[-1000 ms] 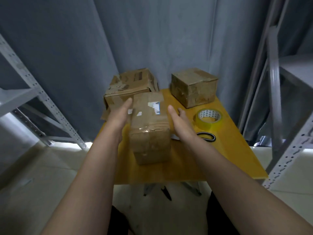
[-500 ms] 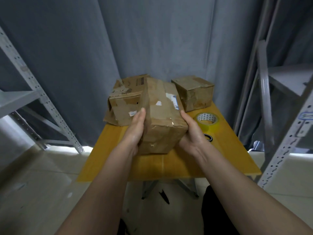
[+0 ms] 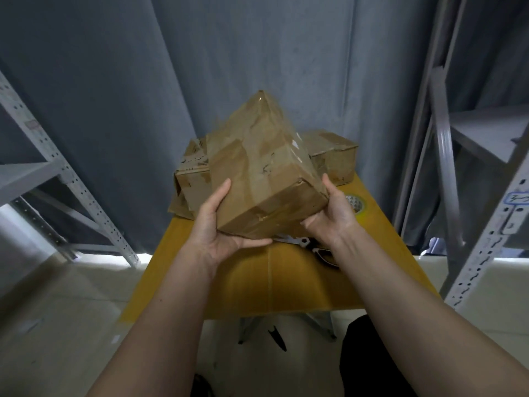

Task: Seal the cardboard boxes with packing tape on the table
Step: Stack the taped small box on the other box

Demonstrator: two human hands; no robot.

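A worn brown cardboard box (image 3: 259, 170) with old tape on it is lifted above the yellow table (image 3: 289, 282) and tipped so one corner points up. My left hand (image 3: 220, 224) holds its lower left side, thumb up the face and fingers under the bottom edge. My right hand (image 3: 332, 213) holds its lower right corner. Behind it on the table sit a second box (image 3: 190, 179) at the left and a third box (image 3: 333, 156) at the right. A yellow tape roll (image 3: 357, 206) lies mostly hidden behind my right hand.
Scissors (image 3: 312, 247) lie on the table under my right wrist. Grey metal shelving stands to the left (image 3: 65, 190) and right (image 3: 472, 224). A grey curtain (image 3: 257, 53) hangs behind the table. Pale floor surrounds the table.
Both hands went from open beside the box to gripping it, then lifted it off the table and tipped it up, so its bottom faces me.
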